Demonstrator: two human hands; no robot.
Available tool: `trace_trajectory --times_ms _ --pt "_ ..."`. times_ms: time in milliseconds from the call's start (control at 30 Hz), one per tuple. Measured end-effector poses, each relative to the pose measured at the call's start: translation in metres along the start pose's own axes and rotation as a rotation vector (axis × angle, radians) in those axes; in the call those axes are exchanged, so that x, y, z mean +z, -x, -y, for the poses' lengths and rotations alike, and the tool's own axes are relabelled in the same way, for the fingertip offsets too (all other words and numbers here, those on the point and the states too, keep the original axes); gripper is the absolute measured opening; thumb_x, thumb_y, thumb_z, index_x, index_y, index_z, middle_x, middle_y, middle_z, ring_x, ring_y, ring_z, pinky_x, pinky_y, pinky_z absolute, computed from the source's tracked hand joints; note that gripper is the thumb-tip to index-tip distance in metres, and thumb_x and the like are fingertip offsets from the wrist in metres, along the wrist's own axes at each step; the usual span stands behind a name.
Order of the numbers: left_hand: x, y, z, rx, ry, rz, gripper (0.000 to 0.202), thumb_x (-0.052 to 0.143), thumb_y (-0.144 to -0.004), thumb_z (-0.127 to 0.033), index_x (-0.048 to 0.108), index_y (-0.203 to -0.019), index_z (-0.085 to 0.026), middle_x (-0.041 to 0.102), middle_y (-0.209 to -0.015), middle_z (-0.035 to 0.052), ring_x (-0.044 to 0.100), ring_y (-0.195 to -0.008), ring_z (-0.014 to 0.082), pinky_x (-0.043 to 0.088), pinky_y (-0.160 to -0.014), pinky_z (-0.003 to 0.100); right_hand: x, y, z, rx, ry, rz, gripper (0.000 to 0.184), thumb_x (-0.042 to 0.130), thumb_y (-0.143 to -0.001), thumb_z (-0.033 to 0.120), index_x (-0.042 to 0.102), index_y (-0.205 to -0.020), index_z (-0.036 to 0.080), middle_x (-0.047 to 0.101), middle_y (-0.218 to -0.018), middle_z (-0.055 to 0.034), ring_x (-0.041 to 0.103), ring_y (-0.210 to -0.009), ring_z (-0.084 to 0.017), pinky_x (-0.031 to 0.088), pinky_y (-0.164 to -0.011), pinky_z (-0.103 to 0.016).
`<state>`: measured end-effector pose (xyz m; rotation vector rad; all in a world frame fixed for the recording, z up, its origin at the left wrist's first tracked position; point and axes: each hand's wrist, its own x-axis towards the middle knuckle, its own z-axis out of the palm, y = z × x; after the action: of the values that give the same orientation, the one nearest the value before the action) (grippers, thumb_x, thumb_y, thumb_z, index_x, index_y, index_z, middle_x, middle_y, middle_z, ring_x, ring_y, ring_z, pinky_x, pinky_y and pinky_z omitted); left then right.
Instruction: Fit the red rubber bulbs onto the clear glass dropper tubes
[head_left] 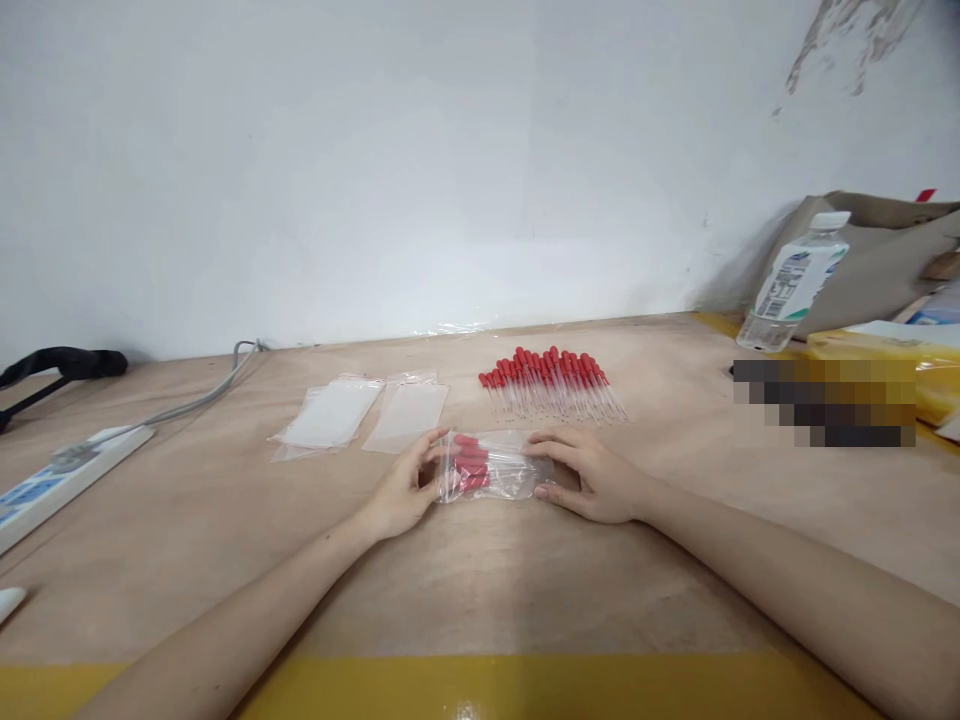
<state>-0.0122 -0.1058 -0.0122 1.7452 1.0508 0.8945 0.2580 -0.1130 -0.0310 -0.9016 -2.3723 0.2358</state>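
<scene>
A clear plastic bag (pixel 517 468) lies sideways on the table with several droppers (pixel 471 466) inside, their red bulbs to the left and clear stems to the right. My left hand (pixel 409 490) grips the bag's left end, thumb below and fingers above. At the opposite end, my right hand (pixel 589 475) is closed around the bag's edge. Just behind the bag, a pile of loose red-bulbed droppers (pixel 551 375) lies with stems toward me. Flat bags rest in two stacks, a left stack (pixel 330 412) and a right stack (pixel 409 412).
A power strip (pixel 75 480) with a grey cable (pixel 195 400) lies at the left, near a black object (pixel 67 365). At the right stand a plastic bottle (pixel 799 280) and a grey-brown bag (pixel 885 260), beside yellow packaging (pixel 937 370). A white wall (pixel 375 180) rises behind the table.
</scene>
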Motion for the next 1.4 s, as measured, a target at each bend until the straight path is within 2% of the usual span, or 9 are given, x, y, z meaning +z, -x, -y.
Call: trace_trajectory --times_ms 100,200,367,567,700,767,967,1167,1400 --pt "-0.002 -0.002 0.006 0.012 -0.072 -0.07 0.045 0.062 -0.071 -0.032 0.047 -0.111 -0.018 0.064 -0.085 0.0034 0.057 -0.068 0.0142 0.041 -0.062 0.025 -0.001 0.0 0.001 -0.009 0.009 0.012 0.039 0.053 -0.079 0.039 0.053 -0.114 0.02 0.052 -0.115 -0.0109 0.047 -0.107 -0.023 0.038 -0.091 -0.04" --pt "-0.004 -0.004 0.011 0.04 -0.08 -0.145 0.036 0.063 -0.071 -0.031 0.051 -0.102 -0.018 0.057 -0.071 -0.001 0.052 -0.061 0.0108 0.039 -0.058 0.023 -0.004 -0.001 0.003 -0.006 0.016 0.024 0.041 0.054 -0.078 0.04 0.052 -0.113 0.02 0.053 -0.113 -0.0109 0.048 -0.105 -0.023 0.038 -0.089 -0.04" --pt "-0.005 -0.006 0.016 0.02 -0.036 -0.203 0.041 0.066 -0.067 -0.031 0.052 -0.103 -0.016 0.062 -0.083 0.004 0.057 -0.067 0.0127 0.043 -0.06 0.025 -0.006 -0.002 0.006 0.008 0.06 0.014 0.039 0.051 -0.081 0.042 0.052 -0.112 0.018 0.056 -0.11 -0.0102 0.05 -0.101 -0.023 0.037 -0.087 -0.04" --pt "-0.005 -0.004 0.018 0.005 -0.157 -0.112 0.055 0.061 -0.072 -0.035 0.045 -0.12 -0.014 0.066 -0.097 0.0105 0.059 -0.067 0.016 0.044 -0.06 0.028 0.0 -0.003 0.003 0.016 0.072 -0.039 0.025 0.048 -0.084 0.031 0.061 -0.101 0.019 0.06 -0.101 -0.0083 0.053 -0.093 -0.02 0.038 -0.083 -0.038" --pt "-0.005 -0.001 0.014 0.038 -0.177 0.013 0.06 0.054 -0.078 -0.037 0.034 -0.13 -0.017 0.058 -0.116 0.0104 0.059 -0.076 0.0168 0.045 -0.068 0.03 0.003 -0.002 0.0 -0.014 0.052 -0.04 0.024 0.048 -0.084 0.029 0.063 -0.101 0.021 0.06 -0.1 -0.0075 0.053 -0.093 -0.019 0.039 -0.082 -0.037" --pt "-0.004 0.0 0.012 0.062 -0.194 0.024 0.059 0.052 -0.079 -0.035 0.031 -0.131 -0.019 0.056 -0.118 0.0096 0.058 -0.075 0.0153 0.045 -0.068 0.028 0.003 -0.002 0.0 -0.009 0.064 -0.059 0.025 0.049 -0.084 0.031 0.062 -0.103 0.021 0.06 -0.101 -0.0074 0.052 -0.094 -0.019 0.038 -0.083 -0.037" --pt "-0.006 -0.003 0.017 0.065 -0.305 -0.191 0.038 0.057 -0.075 -0.033 0.049 -0.108 -0.014 0.06 -0.072 0.001 0.047 -0.056 0.01 0.037 -0.053 0.022 0.003 -0.001 0.0 0.009 0.11 -0.139 0.024 0.049 -0.083 0.03 0.061 -0.102 0.02 0.059 -0.095 -0.0081 0.053 -0.087 -0.019 0.038 -0.08 -0.037" --pt "-0.008 -0.001 0.019 0.027 -0.298 -0.052 0.044 0.052 -0.079 -0.037 0.047 -0.117 -0.016 0.066 -0.083 0.0031 0.047 -0.057 0.0105 0.037 -0.055 0.022 0.003 -0.002 0.001 -0.005 0.079 -0.096 0.018 0.051 -0.082 0.028 0.064 -0.092 0.02 0.059 -0.084 -0.0058 0.053 -0.078 -0.016 0.039 -0.075 -0.033" --pt "0.002 -0.006 0.018 0.016 -0.343 -0.178 0.045 0.059 -0.073 -0.042 0.05 -0.108 -0.015 0.052 -0.059 -0.0041 0.042 -0.05 0.0095 0.035 -0.05 0.021 0.004 -0.002 -0.003 -0.002 0.019 -0.075 0.023 0.051 -0.081 0.032 0.062 -0.096 0.019 0.059 -0.085 -0.0071 0.054 -0.078 -0.017 0.044 -0.069 -0.03"
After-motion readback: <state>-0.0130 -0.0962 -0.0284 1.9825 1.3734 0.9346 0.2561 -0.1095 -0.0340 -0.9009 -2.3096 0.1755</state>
